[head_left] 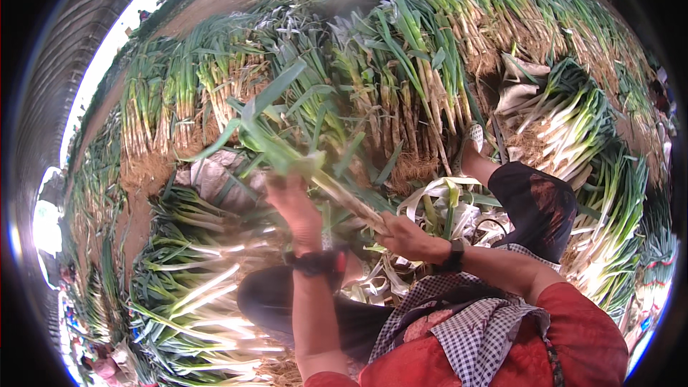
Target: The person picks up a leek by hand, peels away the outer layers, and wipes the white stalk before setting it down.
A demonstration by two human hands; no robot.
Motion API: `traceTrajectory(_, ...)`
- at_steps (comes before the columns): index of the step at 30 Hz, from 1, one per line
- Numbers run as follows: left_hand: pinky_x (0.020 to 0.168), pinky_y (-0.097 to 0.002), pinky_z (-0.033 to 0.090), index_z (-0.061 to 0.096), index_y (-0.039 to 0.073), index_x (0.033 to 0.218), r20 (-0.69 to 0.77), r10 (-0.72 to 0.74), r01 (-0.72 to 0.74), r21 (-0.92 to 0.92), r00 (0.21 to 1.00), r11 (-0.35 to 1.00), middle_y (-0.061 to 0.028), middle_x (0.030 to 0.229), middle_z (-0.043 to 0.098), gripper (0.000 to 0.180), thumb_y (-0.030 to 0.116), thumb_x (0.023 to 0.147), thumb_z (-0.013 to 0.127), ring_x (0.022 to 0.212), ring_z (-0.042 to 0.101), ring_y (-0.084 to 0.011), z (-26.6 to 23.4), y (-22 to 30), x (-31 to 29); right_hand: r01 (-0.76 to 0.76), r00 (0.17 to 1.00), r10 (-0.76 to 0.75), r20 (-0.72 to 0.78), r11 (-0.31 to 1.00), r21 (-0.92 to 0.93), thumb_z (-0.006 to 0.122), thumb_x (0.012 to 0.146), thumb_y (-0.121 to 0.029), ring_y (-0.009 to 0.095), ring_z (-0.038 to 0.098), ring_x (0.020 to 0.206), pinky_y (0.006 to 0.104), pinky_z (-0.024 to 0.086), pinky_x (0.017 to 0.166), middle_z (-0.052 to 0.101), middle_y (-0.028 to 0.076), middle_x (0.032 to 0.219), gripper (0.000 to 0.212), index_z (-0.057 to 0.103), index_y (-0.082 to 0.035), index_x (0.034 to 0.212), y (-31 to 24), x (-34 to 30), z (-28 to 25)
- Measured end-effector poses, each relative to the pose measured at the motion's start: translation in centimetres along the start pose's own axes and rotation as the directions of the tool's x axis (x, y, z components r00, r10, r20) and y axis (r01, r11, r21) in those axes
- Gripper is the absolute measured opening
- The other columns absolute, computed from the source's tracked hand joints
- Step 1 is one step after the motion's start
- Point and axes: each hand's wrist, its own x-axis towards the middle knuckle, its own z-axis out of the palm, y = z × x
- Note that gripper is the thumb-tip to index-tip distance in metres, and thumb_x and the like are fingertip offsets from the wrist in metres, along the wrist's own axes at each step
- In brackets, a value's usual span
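Observation:
A long leek [351, 203] slants across in front of me, its pale stalk low on the right and its broad green leaves fanning up to the left. My right hand [412, 239] is closed around the lower end of the stalk. Where the stalk turns into leaves, my left hand [292, 199] is at its underside, with fingertips blurred by motion, so its grip cannot be made out. Stripped pale leaves and peelings [459, 215] lie between my legs beneath the stalk.
Cleaned white leeks [208, 301] are piled at my left, and more cleaned leeks [573, 129] lie at the right. Unpeeled leeks with brown roots [401, 115] stand in rows ahead. A crumpled pale sack [222, 180] sits beyond the left pile; my bent knee [541, 201] is on the right.

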Motion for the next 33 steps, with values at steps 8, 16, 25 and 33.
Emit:
traceTrajectory(8, 0.073, -0.0305, 0.047, 0.058, 0.004, 0.099, 0.618, -0.428, 0.088, 0.502, 0.660, 0.860, -0.0011, 0.088, 0.056, 0.011, 0.008, 0.090, 0.063, 0.080, 0.052, -0.0143, 7.2, 2.5, -11.9, 0.239, 0.940, -0.197, -0.279, 0.963, 0.125, 0.064, 0.084, -0.019, 0.033, 0.061, 0.071, 0.0398, 0.047, 0.064, 0.059, 0.022, 0.077, 0.035, 0.047, 0.005, 0.101, 6.4, 3.5, 2.6)
traceTrajectory(16, 0.069, -0.0290, 0.054, 0.064, -0.002, 0.108, 0.258, 0.272, -0.374, 0.688, 0.927, 0.621, -0.0107, 0.097, 0.069, 0.020, 0.009, 0.093, 0.058, 0.079, 0.067, -0.0167, 1.4, 0.2, -1.1, 0.263, 0.896, -0.337, -0.290, 0.928, -0.264, 0.064, 0.085, -0.010, 0.033, 0.062, 0.065, 0.0412, 0.046, 0.056, 0.058, 0.018, 0.071, 0.022, 0.048, -0.003, 0.098, 1.4, 1.5, -0.1)
traceTrajectory(25, 0.069, -0.0300, 0.056, 0.067, -0.003, 0.098, 0.148, -0.211, 0.170, 0.248, 0.966, 0.954, -0.0088, 0.087, 0.069, 0.028, 0.023, 0.088, 0.067, 0.073, 0.067, -0.0169, 1.2, -0.1, -1.7, 0.333, 0.925, -0.308, -0.224, 0.939, 0.086, 0.062, 0.088, -0.013, 0.017, 0.054, 0.057, 0.0338, 0.043, 0.052, 0.054, 0.008, 0.067, 0.027, 0.051, -0.002, 0.110, -0.5, 0.0, -1.8)
traceTrajectory(33, 0.066, -0.0280, 0.053, 0.068, -0.005, 0.095, 0.076, -0.142, 0.105, 0.369, 0.987, 0.923, -0.0067, 0.082, 0.067, 0.026, 0.020, 0.088, 0.065, 0.068, 0.062, -0.0138, 4.0, 1.5, -2.6, 0.261, 0.959, -0.233, -0.160, 0.948, 0.183, 0.059, 0.090, -0.013, 0.011, 0.050, 0.056, 0.0300, 0.041, 0.050, 0.052, 0.003, 0.067, 0.019, 0.054, -0.001, 0.102, 0.2, 0.5, -1.1)
